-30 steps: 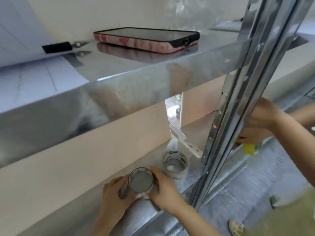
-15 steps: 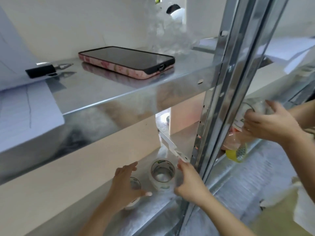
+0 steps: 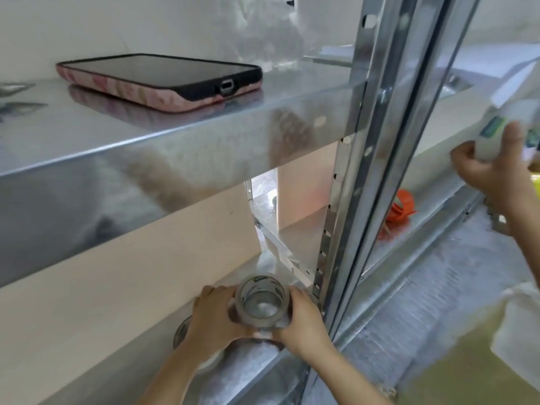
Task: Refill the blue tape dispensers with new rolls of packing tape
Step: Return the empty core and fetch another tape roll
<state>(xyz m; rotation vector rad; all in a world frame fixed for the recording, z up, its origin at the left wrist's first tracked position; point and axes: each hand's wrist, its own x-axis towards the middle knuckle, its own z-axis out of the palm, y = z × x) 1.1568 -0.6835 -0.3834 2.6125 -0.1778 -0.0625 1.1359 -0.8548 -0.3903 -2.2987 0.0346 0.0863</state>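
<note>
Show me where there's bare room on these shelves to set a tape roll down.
Upper shelf: a bare strip between the phone and the front edge, and another between the phone and the metal upright. Crowded: the lower shelf beside the upright, where left grip and right grip hold a tape roll, a second roll partly behind the left.

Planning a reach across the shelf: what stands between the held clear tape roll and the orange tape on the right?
The shelving's metal upright stands between the clear tape roll and the orange tape, as the head view shows.
</note>
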